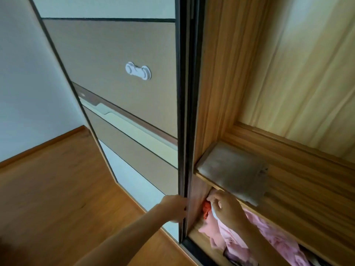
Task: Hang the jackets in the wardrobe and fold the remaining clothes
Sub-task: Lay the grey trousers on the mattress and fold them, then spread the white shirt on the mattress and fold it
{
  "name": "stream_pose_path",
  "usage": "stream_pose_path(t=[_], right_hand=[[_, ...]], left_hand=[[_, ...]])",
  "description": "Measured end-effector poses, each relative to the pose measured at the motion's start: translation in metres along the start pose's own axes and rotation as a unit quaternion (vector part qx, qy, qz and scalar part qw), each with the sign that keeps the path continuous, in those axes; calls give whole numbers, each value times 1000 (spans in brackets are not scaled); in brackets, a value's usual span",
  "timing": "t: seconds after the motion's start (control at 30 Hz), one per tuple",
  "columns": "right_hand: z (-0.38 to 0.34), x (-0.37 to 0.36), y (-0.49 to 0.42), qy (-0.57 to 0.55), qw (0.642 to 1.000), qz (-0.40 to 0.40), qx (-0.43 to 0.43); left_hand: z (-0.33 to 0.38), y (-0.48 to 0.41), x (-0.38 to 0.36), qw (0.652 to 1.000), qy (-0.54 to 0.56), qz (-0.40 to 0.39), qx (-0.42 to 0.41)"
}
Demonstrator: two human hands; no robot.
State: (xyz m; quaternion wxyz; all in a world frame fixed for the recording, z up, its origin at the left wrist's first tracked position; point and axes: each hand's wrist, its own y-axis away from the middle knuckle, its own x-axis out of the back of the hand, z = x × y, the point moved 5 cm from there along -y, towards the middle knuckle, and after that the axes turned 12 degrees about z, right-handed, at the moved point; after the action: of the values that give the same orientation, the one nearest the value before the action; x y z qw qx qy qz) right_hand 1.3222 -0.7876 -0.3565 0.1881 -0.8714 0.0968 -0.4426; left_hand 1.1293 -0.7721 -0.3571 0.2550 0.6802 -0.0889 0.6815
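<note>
The wardrobe (240, 73) is seen open, its sliding door (115, 54) standing at the left above the wooden floor (57, 189); a folded grey cloth (230, 169) is laid on the shelf (297, 189); pink clothes (269, 233) are heaped in the compartment beneath; the door's dark edge is gripped by the left hand (173, 208); a pale fold of the pink clothes, beside a red item (206, 209), is pinched by the right hand (226, 208).

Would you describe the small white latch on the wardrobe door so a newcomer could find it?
Start at the sliding door, left of the open shelves. On its upper brown panel sits the white latch. Unlike the long cream handle strip below, it is small and dumbbell-shaped.
</note>
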Motion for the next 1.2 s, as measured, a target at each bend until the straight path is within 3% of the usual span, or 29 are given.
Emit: stream_pose_path(t=[0.17, 0.4, 0.6, 0.9, 1.2], right_hand=[[-79, -63, 22, -17, 976, -216, -9], [-243, -151, 84, -18, 918, -388, 79], [-366, -206, 143, 9, 861, -465, 205], [-512, -278, 225, 47, 772, -529, 348], [-641, -376, 269, 23, 698, -574, 428]], left_hand=[[-81, 106, -29, 989, 26, -31, 142], [-162, 279, -75, 941, 133, -59, 307], [-204, 416, -134, 871, 214, -61, 439], [-242, 578, -186, 792, 264, -49, 549], [-309, 696, -213, 699, 271, -36, 661]])
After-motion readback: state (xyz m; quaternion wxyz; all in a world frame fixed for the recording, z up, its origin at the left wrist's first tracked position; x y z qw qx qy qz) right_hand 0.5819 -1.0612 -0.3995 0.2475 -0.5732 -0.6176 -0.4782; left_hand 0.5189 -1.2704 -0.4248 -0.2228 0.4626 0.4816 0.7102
